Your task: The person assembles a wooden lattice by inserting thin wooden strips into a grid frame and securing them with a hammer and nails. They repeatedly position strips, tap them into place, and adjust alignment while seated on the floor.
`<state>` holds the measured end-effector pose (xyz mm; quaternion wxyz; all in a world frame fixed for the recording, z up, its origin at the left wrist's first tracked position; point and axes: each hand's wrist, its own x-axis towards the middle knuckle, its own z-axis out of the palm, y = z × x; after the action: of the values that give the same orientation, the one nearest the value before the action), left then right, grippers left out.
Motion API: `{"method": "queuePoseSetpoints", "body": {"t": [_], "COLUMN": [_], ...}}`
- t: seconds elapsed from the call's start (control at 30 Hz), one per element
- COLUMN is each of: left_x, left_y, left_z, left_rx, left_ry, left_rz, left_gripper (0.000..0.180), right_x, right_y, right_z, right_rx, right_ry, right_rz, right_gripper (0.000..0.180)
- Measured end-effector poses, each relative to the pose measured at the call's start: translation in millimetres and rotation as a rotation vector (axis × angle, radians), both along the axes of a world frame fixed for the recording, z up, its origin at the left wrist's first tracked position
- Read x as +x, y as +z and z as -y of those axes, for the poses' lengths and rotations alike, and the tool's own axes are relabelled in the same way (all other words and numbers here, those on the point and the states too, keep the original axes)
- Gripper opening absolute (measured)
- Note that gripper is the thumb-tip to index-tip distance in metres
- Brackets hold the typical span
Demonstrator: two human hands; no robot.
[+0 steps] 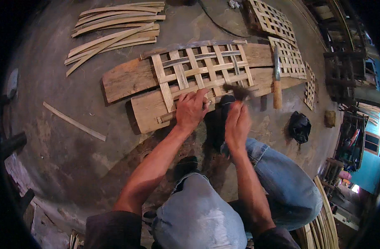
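Note:
A woven lattice of bamboo slats (198, 61) rests on two thick wooden planks (125, 81) on the floor. My left hand (191, 109) is closed at the lattice's near edge, fingers pinched over a slat there; any small thing between the fingertips is too small to make out. Close beside it, my right hand (238, 124) grips a hammer (238, 91) whose dark head is smeared by motion above the near right corner of the lattice. Right of the lattice, a knife (277, 85) with a wooden handle lies across the plank.
Loose slats (115, 25) lie in piles at the far left, and a single slat (76, 121) lies nearer. Finished-looking lattices (273, 20) are at the far right. A black plastic bag (299, 127) and a small wooden block (330, 118) sit on the right. My foot is against the near plank.

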<state>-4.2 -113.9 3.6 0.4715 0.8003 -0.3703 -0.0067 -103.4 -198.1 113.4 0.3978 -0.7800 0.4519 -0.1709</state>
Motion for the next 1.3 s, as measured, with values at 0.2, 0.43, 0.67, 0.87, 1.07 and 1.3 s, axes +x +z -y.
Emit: {"method": "queuePoseSetpoints", "body": {"t": [0.2, 0.43, 0.67, 0.87, 1.07, 1.3], "left_x": [2, 2, 3, 3, 4, 5], "left_y": [2, 2, -8, -1, 0, 2], "left_z": [-3, -1, -2, -4, -5, -6], "left_rx": [0.004, -0.027, -0.036, -0.06, -0.041, -0.067], "left_ry": [0.011, 0.001, 0.048, -0.001, -0.004, -0.004], "left_rz": [-0.001, 0.005, 0.021, -0.004, -0.04, -0.046], "left_gripper": [0.049, 0.051, 0.057, 0.061, 0.058, 0.061], "right_x": [-35, -29, -21, -23, -25, -27], "right_y": [-34, -36, -28, -25, -26, -27], "right_z": [-20, -20, -22, -20, -20, -24], "right_rx": [-0.16, -0.299, -0.268, -0.264, -0.31, -0.265], "right_ry": [0.185, 0.218, 0.213, 0.214, 0.211, 0.217], "right_rz": [-0.148, -0.044, -0.047, -0.086, -0.074, -0.081], "right_gripper": [0.023, 0.028, 0.027, 0.024, 0.027, 0.025]}}
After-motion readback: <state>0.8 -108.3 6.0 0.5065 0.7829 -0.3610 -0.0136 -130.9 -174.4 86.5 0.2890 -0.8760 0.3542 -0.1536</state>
